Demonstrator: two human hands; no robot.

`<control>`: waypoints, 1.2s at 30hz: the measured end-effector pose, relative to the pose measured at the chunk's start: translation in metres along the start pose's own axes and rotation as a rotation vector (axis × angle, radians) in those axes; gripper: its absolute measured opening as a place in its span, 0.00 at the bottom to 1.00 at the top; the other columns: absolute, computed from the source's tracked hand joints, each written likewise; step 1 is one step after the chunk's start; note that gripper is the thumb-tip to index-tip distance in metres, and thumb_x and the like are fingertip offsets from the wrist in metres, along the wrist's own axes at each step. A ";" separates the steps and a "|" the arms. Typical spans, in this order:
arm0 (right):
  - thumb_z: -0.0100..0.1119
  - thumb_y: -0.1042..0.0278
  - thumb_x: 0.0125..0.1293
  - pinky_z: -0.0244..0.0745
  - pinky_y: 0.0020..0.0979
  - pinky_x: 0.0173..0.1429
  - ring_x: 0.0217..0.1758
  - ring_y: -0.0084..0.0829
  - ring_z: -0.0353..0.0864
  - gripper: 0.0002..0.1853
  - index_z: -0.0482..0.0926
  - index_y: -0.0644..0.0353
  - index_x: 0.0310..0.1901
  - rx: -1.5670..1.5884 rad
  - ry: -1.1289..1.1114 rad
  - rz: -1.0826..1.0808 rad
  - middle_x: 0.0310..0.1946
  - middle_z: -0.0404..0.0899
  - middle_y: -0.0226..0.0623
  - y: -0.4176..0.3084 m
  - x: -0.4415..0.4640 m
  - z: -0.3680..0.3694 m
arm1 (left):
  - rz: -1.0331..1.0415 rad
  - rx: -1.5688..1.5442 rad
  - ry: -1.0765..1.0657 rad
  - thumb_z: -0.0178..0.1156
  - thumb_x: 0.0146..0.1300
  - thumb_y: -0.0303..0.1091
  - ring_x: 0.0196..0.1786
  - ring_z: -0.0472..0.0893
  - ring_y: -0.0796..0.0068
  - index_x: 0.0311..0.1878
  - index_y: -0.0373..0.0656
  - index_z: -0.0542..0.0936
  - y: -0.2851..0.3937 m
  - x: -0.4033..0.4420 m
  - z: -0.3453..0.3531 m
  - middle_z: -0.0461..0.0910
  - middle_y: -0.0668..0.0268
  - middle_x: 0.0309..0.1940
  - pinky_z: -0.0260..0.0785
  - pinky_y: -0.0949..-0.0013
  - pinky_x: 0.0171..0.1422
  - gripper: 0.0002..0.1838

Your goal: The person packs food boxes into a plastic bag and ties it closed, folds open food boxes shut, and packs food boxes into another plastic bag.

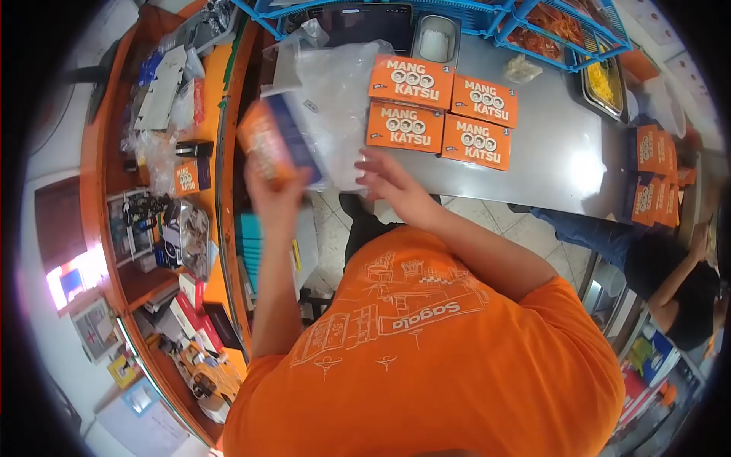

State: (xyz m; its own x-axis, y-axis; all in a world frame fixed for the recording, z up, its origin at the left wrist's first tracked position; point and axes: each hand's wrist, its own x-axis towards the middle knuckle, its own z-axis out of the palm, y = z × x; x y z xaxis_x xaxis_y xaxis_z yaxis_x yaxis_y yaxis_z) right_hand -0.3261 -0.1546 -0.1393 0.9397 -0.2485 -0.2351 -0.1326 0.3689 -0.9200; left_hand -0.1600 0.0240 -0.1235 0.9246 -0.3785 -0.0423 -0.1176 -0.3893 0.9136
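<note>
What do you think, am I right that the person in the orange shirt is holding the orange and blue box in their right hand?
Not quite: the head view shows the left hand, not the right hand, holding the orange and blue box. The shirt is indeed orange.

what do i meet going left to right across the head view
Small orange box amid clutter → orange-and-blue box in the left hand → left column of Mang Katsu boxes → right column of Mang Katsu boxes → yellow food → far-right orange boxes
</note>
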 end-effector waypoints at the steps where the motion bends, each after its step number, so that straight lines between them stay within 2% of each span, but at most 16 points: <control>1: 0.55 0.62 0.73 0.76 0.32 0.49 0.53 0.29 0.77 0.23 0.64 0.57 0.65 0.093 0.040 -0.031 0.54 0.75 0.40 -0.012 -0.010 -0.010 | -0.018 -0.060 -0.087 0.76 0.50 0.36 0.65 0.68 0.57 0.73 0.36 0.57 0.044 -0.027 0.042 0.64 0.51 0.64 0.65 0.59 0.67 0.50; 3: 0.55 0.60 0.73 0.76 0.33 0.51 0.55 0.31 0.76 0.26 0.60 0.57 0.67 0.182 0.075 -0.069 0.54 0.74 0.43 -0.035 -0.029 -0.031 | 0.467 0.298 -0.088 0.77 0.48 0.39 0.68 0.63 0.48 0.73 0.37 0.57 0.057 -0.059 0.105 0.63 0.46 0.64 0.63 0.54 0.68 0.52; 6: 0.62 0.63 0.68 0.75 0.30 0.51 0.53 0.31 0.77 0.32 0.55 0.56 0.67 0.193 0.476 0.112 0.51 0.76 0.45 -0.051 -0.057 -0.080 | 0.506 0.335 -0.239 0.77 0.47 0.43 0.70 0.59 0.40 0.73 0.40 0.58 0.106 -0.083 0.153 0.62 0.42 0.64 0.61 0.50 0.70 0.53; 9: 0.67 0.68 0.62 0.75 0.30 0.51 0.50 0.31 0.79 0.35 0.56 0.55 0.66 0.126 0.587 0.250 0.48 0.78 0.42 -0.044 -0.083 -0.161 | 0.494 0.221 -0.572 0.74 0.53 0.40 0.68 0.65 0.52 0.73 0.42 0.62 0.110 -0.094 0.171 0.59 0.46 0.69 0.64 0.57 0.68 0.46; 12: 0.68 0.66 0.60 0.72 0.30 0.54 0.49 0.30 0.78 0.33 0.62 0.56 0.65 -0.184 0.416 0.243 0.52 0.77 0.43 -0.074 -0.100 -0.221 | 0.035 -0.023 -1.108 0.65 0.64 0.36 0.59 0.76 0.68 0.69 0.43 0.66 0.092 -0.086 0.168 0.73 0.56 0.61 0.69 0.63 0.64 0.32; 16: 0.68 0.63 0.58 0.67 0.31 0.61 0.55 0.31 0.76 0.30 0.71 0.60 0.62 -0.514 0.286 0.204 0.53 0.78 0.43 -0.100 -0.074 -0.280 | -0.453 0.094 -0.980 0.59 0.69 0.44 0.43 0.81 0.71 0.51 0.43 0.78 -0.001 -0.089 0.144 0.82 0.63 0.42 0.73 0.66 0.50 0.16; 18: 0.64 0.63 0.61 0.65 0.30 0.64 0.59 0.29 0.72 0.30 0.71 0.63 0.64 -0.505 0.082 0.171 0.56 0.75 0.36 -0.090 -0.036 -0.323 | -0.436 0.338 -0.871 0.55 0.69 0.43 0.40 0.82 0.68 0.44 0.42 0.80 -0.074 -0.116 0.116 0.83 0.60 0.38 0.73 0.66 0.45 0.14; 19: 0.63 0.63 0.63 0.64 0.30 0.66 0.61 0.30 0.71 0.29 0.71 0.63 0.65 -0.555 -0.032 0.199 0.58 0.73 0.37 -0.085 -0.011 -0.346 | -0.339 0.566 -0.847 0.53 0.63 0.40 0.44 0.83 0.53 0.43 0.37 0.82 -0.145 -0.138 0.105 0.83 0.50 0.42 0.75 0.55 0.49 0.16; 20: 0.62 0.63 0.65 0.64 0.31 0.67 0.63 0.31 0.70 0.27 0.72 0.63 0.65 -0.840 -0.067 0.094 0.59 0.71 0.38 -0.073 0.011 -0.359 | 0.024 0.918 -1.113 0.52 0.61 0.41 0.47 0.82 0.49 0.48 0.36 0.82 -0.216 -0.169 0.085 0.83 0.47 0.45 0.75 0.51 0.51 0.20; 21: 0.60 0.62 0.67 0.64 0.31 0.68 0.64 0.32 0.70 0.25 0.73 0.62 0.64 -1.192 -0.112 0.001 0.60 0.69 0.40 -0.062 0.034 -0.374 | -0.635 0.865 -0.903 0.53 0.60 0.38 0.53 0.81 0.50 0.50 0.36 0.82 -0.187 -0.197 0.064 0.83 0.48 0.47 0.74 0.53 0.56 0.20; 23: 0.53 0.60 0.70 0.67 0.37 0.67 0.64 0.41 0.70 0.24 0.73 0.61 0.64 -0.967 -0.175 0.336 0.59 0.72 0.48 -0.051 0.074 -0.390 | -1.037 0.798 -0.415 0.52 0.60 0.36 0.58 0.79 0.50 0.50 0.37 0.82 -0.184 -0.286 0.031 0.81 0.48 0.53 0.73 0.55 0.60 0.19; 25: 0.45 0.58 0.70 0.68 0.46 0.66 0.61 0.53 0.73 0.24 0.73 0.58 0.65 -1.497 0.050 -0.197 0.59 0.74 0.55 -0.008 0.091 -0.421 | -1.239 0.669 -0.164 0.52 0.60 0.32 0.58 0.80 0.50 0.50 0.38 0.83 -0.223 -0.392 0.023 0.81 0.48 0.52 0.73 0.54 0.60 0.18; 26: 0.44 0.58 0.70 0.65 0.46 0.68 0.62 0.55 0.73 0.25 0.72 0.59 0.65 -1.568 0.087 -0.199 0.60 0.73 0.54 -0.006 0.086 -0.404 | -1.305 0.629 -0.117 0.53 0.60 0.31 0.57 0.80 0.50 0.48 0.38 0.84 -0.224 -0.436 0.022 0.82 0.48 0.51 0.73 0.54 0.59 0.16; 29: 0.44 0.64 0.70 0.69 0.44 0.65 0.60 0.53 0.75 0.23 0.74 0.59 0.64 -1.658 0.221 -0.346 0.58 0.76 0.53 -0.020 0.078 -0.377 | -1.153 0.658 -0.839 0.50 0.58 0.30 0.36 0.86 0.59 0.39 0.39 0.86 -0.220 -0.540 0.039 0.86 0.55 0.35 0.78 0.59 0.42 0.14; 33: 0.47 0.65 0.68 0.73 0.43 0.62 0.59 0.49 0.78 0.23 0.75 0.60 0.63 -1.750 0.151 -0.277 0.58 0.77 0.50 -0.078 0.064 -0.289 | -1.687 0.192 -0.491 0.51 0.66 0.34 0.36 0.86 0.58 0.52 0.32 0.81 -0.260 -0.646 0.123 0.81 0.50 0.51 0.78 0.57 0.38 0.18; 36: 0.49 0.65 0.68 0.74 0.42 0.60 0.56 0.46 0.80 0.20 0.79 0.59 0.59 -1.607 0.311 -0.580 0.56 0.80 0.45 -0.100 0.083 -0.249 | -1.432 0.002 -0.624 0.64 0.60 0.42 0.54 0.82 0.60 0.60 0.37 0.76 -0.273 -0.607 0.146 0.80 0.57 0.55 0.71 0.56 0.57 0.27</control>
State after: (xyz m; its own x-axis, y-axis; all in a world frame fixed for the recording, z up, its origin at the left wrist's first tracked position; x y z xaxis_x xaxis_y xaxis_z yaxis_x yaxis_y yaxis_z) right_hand -0.3137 -0.4355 -0.1449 0.9096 -0.2355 0.3422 -0.1648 -0.9607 -0.2233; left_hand -0.7422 0.2371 -0.4060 -0.0281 0.0193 -0.9994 0.6958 -0.7174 -0.0335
